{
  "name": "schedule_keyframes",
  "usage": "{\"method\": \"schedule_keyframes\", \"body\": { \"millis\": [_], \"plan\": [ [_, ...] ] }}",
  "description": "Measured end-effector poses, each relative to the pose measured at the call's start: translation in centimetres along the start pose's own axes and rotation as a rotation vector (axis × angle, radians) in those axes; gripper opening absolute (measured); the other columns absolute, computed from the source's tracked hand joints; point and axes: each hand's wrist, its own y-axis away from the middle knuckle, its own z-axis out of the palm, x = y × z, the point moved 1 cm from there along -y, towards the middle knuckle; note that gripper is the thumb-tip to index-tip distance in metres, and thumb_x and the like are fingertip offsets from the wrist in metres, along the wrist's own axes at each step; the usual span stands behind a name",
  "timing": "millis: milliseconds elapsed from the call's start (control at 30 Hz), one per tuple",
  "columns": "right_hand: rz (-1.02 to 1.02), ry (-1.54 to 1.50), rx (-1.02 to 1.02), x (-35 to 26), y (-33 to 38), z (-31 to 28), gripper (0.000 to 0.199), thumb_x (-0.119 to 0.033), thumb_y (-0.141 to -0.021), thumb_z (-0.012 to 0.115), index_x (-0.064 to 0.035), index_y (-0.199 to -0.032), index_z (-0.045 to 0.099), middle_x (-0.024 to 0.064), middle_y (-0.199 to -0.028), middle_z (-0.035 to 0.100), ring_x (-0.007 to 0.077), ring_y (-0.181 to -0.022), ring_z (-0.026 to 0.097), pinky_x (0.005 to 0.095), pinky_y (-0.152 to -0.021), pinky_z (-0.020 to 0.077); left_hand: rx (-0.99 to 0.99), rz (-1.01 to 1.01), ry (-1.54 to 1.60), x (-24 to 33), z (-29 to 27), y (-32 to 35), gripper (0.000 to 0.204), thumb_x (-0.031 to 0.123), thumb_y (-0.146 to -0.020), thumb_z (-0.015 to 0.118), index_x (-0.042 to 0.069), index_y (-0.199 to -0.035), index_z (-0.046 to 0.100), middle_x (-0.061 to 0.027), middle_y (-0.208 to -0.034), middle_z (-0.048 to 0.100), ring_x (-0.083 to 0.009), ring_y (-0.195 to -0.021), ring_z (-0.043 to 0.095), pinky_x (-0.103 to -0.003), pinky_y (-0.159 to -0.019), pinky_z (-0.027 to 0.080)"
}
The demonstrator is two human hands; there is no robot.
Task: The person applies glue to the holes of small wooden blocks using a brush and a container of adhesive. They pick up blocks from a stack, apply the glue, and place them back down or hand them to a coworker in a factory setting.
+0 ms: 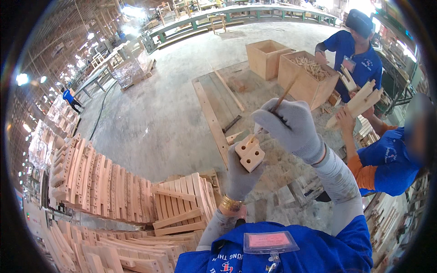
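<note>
My left hand (242,183), in a grey glove, is closed around pale wooden pieces (252,159) with round holes in their upturned ends. Above it, my right hand (291,129), also gloved, pinches a thin stick (286,91). The stick's upper part slants up past the knuckles. Its lower end reaches down to one of the holes; I cannot tell how far in it goes. Dark stains mark the right glove's fingers.
Stacked wooden parts (104,182) and slatted panels (180,204) fill the lower left. Two wooden boxes (264,61) stand ahead, the nearer with small wooden pieces (312,68). Two co-workers (364,59) handle wood at right. A long plank (211,123) lies on the floor.
</note>
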Motion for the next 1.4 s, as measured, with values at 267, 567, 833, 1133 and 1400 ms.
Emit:
{"method": "schedule_keyframes", "body": {
  "millis": [267, 567, 833, 1133, 1400],
  "plan": [
    [-0.077, 0.036, -0.008, -0.9, 0.1, -0.3, 0.018, -0.018, -0.082, 0.064, -0.0003, -0.077, 0.063, 0.0095, -0.058, 0.058, 0.0164, -0.049, 0.059, 0.0266, -0.046, 0.0438, 0.0, 0.027, 0.03, -0.7, 0.2, 0.2, 0.061, 0.001, -0.065, 0.072, 0.005, -0.115, 0.037, -0.0078, -0.108, 0.045, -0.0171, -0.096, 0.05, -0.031, -0.083, 0.045],
    [0.384, -0.471, 0.267, 5.2, 10.7, -2.1, 0.035, -0.014, -0.085, 0.061, -0.0011, -0.116, 0.052, 0.0087, -0.099, 0.06, 0.0124, -0.082, 0.059, 0.0265, -0.071, 0.048, 0.05, -0.188, 0.156, 0.9, -0.8, 1.0, 0.063, 0.006, -0.068, 0.075, 0.003, -0.12, 0.039, -0.0079, -0.11, 0.053, -0.0139, -0.092, 0.057, -0.025, -0.071, 0.051],
    [0.145, -0.113, -0.117, 5.0, 16.2, 1.1, 0.095, -0.044, -0.057, 0.082, -0.0005, -0.129, 0.036, 0.0206, -0.13, 0.043, 0.0335, -0.119, 0.045, 0.0394, -0.098, 0.0367, 0.098, -0.082, 0.592, 7.0, -2.6, -1.7, 0.054, 0.033, -0.084, 0.048, -0.005, -0.121, 0.042, -0.0181, -0.112, 0.053, -0.0292, -0.106, 0.052, -0.041, -0.093, 0.041],
    [-0.019, -0.15, 0.062, 0.3, 14.5, -0.5, 0.095, -0.039, -0.062, 0.08, -0.0019, -0.133, 0.029, 0.0245, -0.134, 0.037, 0.0367, -0.114, 0.045, 0.0401, -0.095, 0.0372, -0.053, 0.074, 0.125, 11.7, -2.9, -5.3, 0.07, 0.039, -0.083, 0.053, -0.004, -0.132, 0.029, -0.0231, -0.127, 0.042, -0.033, -0.117, 0.044, -0.047, -0.093, 0.041],
    [0.036, -0.085, 0.108, -1.6, 10.5, 0.0, 0.092, -0.042, -0.067, 0.074, 0.0002, -0.134, 0.028, 0.025, -0.135, 0.036, 0.0398, -0.116, 0.043, 0.0405, -0.096, 0.0359, -0.043, -0.097, 0.134, 2.2, -2.9, 0.8, 0.081, 0.049, -0.083, 0.051, 0.002, -0.14, 0.017, -0.0203, -0.136, 0.033, -0.0339, -0.122, 0.04, -0.047, -0.097, 0.041]
  ]
}}
